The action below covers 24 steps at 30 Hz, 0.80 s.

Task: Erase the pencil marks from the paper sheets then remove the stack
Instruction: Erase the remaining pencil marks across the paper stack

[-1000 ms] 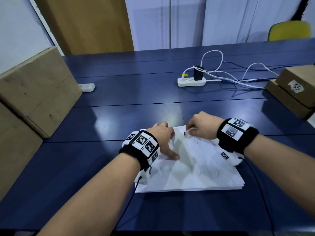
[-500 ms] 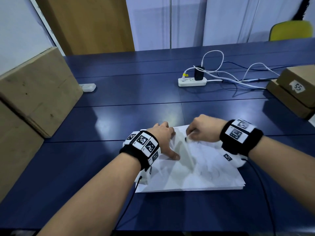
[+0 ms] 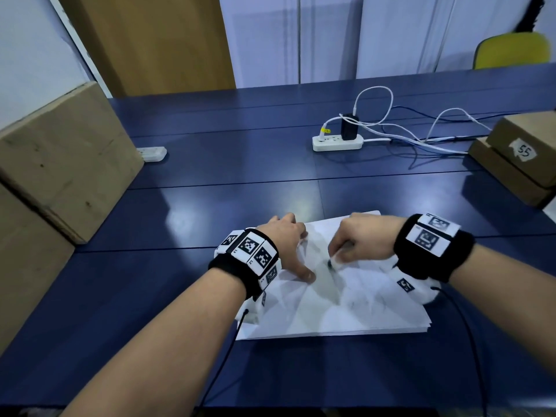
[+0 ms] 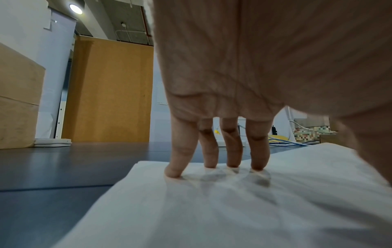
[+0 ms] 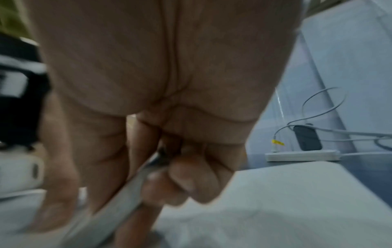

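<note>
A stack of white paper sheets (image 3: 346, 305) lies on the blue table (image 3: 210, 206), its top sheet creased and faintly marked with pencil. My left hand (image 3: 288, 245) presses the sheet's left part with straight fingers (image 4: 212, 151), thumb spread toward me. My right hand (image 3: 358, 242) is curled round a slim pale eraser (image 3: 334, 260) whose dark tip touches the paper near the middle. In the blurred right wrist view the fingers (image 5: 180, 176) grip the eraser (image 5: 118, 201) over the paper (image 5: 275, 201). The left wrist view shows the paper (image 4: 212, 209) under the fingertips.
Large cardboard boxes (image 3: 60, 164) stand at the left. Two smaller boxes (image 3: 520, 158), one labelled 55, sit at the right edge. A white power strip (image 3: 337, 142) with cables lies behind the paper, a small white device (image 3: 152, 153) at the far left, a yellow chair (image 3: 511, 52) beyond the table.
My right hand with the eraser has slid from the sheet's far edge toward me, to the middle of the sheet. The left hand stays pressed in place.
</note>
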Each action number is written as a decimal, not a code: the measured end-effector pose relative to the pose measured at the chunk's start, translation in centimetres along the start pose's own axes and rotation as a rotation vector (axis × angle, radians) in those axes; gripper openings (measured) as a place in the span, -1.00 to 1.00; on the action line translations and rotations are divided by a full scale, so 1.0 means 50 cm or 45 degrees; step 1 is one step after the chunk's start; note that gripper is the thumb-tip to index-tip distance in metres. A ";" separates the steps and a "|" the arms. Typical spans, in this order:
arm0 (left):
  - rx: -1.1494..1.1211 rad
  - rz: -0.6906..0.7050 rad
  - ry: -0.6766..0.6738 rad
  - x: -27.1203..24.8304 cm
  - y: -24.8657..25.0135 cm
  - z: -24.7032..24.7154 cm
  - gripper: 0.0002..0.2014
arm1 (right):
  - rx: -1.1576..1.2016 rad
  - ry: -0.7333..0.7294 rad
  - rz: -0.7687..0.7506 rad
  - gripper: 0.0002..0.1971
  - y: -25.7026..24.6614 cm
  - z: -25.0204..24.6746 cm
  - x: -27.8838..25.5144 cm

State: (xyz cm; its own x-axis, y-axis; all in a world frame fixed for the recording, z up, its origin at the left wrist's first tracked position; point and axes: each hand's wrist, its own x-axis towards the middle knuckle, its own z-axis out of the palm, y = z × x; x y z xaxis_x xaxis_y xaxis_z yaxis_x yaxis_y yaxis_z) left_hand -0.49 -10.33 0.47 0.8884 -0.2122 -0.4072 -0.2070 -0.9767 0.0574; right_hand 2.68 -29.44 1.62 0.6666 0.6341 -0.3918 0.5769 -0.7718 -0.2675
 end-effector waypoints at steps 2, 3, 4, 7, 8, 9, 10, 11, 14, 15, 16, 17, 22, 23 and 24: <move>0.003 -0.006 -0.009 0.001 0.001 -0.001 -0.03 | -0.020 -0.100 -0.052 -0.82 -0.013 0.002 -0.008; 0.006 -0.006 -0.013 0.001 0.001 -0.002 -0.03 | -0.045 -0.074 -0.039 -0.82 -0.012 -0.001 -0.004; 0.011 -0.004 -0.015 0.002 0.002 -0.002 -0.03 | -0.070 -0.006 -0.006 -0.82 -0.007 -0.007 0.006; 0.012 -0.011 -0.010 0.000 0.002 -0.004 -0.08 | -0.081 0.251 0.169 -0.79 0.023 -0.022 0.043; 0.011 -0.012 -0.009 -0.001 0.002 -0.004 -0.09 | -0.067 0.299 0.208 -0.79 0.031 -0.023 0.051; 0.012 -0.011 -0.008 -0.002 0.002 -0.003 -0.10 | -0.059 0.321 0.234 -0.80 0.037 -0.022 0.053; 0.012 -0.007 -0.003 -0.002 0.002 -0.002 -0.10 | -0.049 0.325 0.222 -0.80 0.039 -0.018 0.051; 0.011 -0.002 0.005 -0.002 0.001 -0.001 -0.10 | -0.041 0.299 0.182 -0.81 0.037 -0.014 0.042; 0.010 0.006 0.021 -0.002 0.001 0.000 -0.06 | -0.024 0.026 0.020 -0.82 0.009 -0.005 0.002; 0.007 0.004 0.015 -0.001 0.001 -0.001 -0.04 | -0.027 -0.046 -0.007 -0.82 0.004 -0.003 -0.003; 0.007 0.004 0.008 -0.001 0.003 -0.001 -0.04 | -0.036 -0.063 -0.018 -0.82 0.004 -0.003 -0.002; 0.010 0.002 0.001 0.000 0.003 -0.002 -0.04 | -0.043 -0.037 -0.007 -0.83 0.007 -0.007 0.005; 0.000 -0.005 -0.010 -0.004 0.003 -0.004 -0.11 | -0.028 0.271 0.151 -0.78 0.039 -0.027 0.054; 0.000 -0.002 -0.007 -0.004 0.003 -0.003 -0.12 | -0.022 0.294 0.167 -0.78 0.043 -0.022 0.057; 0.001 0.001 -0.001 -0.005 0.002 -0.002 -0.12 | -0.016 0.305 0.156 -0.80 0.043 -0.016 0.055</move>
State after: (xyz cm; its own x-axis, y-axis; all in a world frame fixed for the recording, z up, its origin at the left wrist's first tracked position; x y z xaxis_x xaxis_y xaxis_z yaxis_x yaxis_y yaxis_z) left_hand -0.69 -10.40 0.67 0.8880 -0.2130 -0.4076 -0.2079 -0.9765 0.0573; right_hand 6.12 -29.35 0.66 0.8238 0.5301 -0.2009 0.4895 -0.8439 -0.2196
